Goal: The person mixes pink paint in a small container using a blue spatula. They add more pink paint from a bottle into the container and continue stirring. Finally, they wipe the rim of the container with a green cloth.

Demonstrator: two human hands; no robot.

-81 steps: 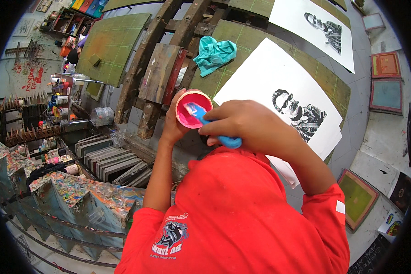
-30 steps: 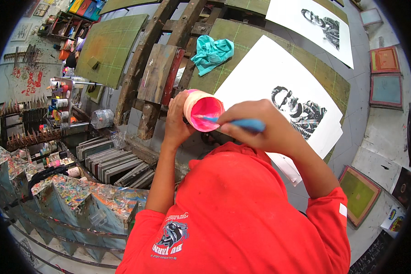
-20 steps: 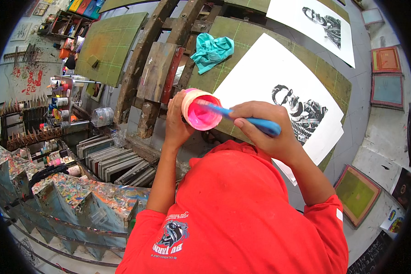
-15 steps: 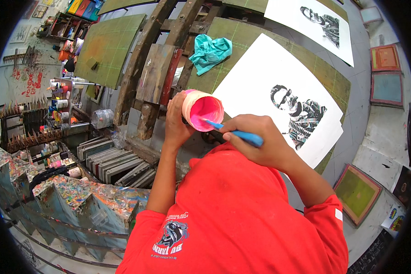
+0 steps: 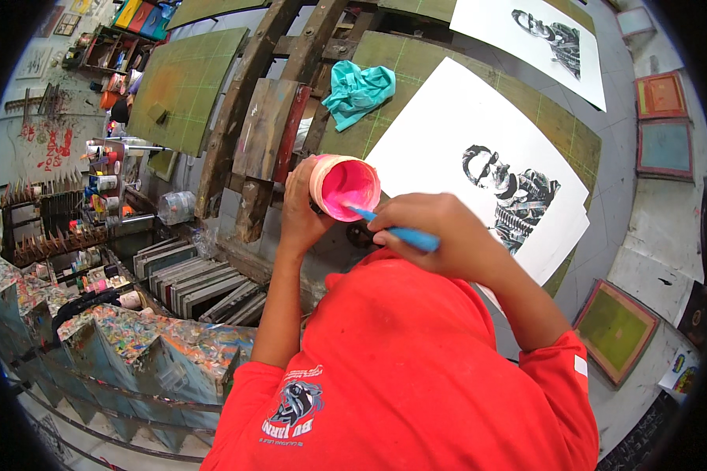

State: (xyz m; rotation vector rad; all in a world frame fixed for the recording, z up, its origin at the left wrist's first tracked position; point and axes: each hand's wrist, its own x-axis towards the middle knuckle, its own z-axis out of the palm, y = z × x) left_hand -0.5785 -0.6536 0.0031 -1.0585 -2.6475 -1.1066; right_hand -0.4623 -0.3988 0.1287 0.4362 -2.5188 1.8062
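My left hand (image 5: 300, 206) is wrapped round a tub of bright pink paint (image 5: 346, 187), tilted so its mouth faces me. Pink coats the inside, and the rim is crusted with pale orange. In my right hand (image 5: 440, 235) is a blue spatula-like tool (image 5: 411, 236), its tip just inside the tub near the lower rim; the tip's shape is partly lost in the paint. Beyond the hands, a white sheet with a black printed figure (image 5: 448, 133) lies on a green board (image 5: 416, 55). A crumpled teal cloth (image 5: 359, 93) rests on the board's left part.
Wooden beams (image 5: 247, 102) run beside the board. Another printed sheet (image 5: 479, 17) lies farther back. Framed screens (image 5: 617, 330) lean along the right wall. At left are a rack of thin frames (image 5: 192, 282), a clear plastic jar (image 5: 177, 206) and a paint-splattered ledge (image 5: 145, 337).
Both hands, with the tub and the blue tool, have shifted slightly left. The tool's tip stays at the tub's lower inside edge.
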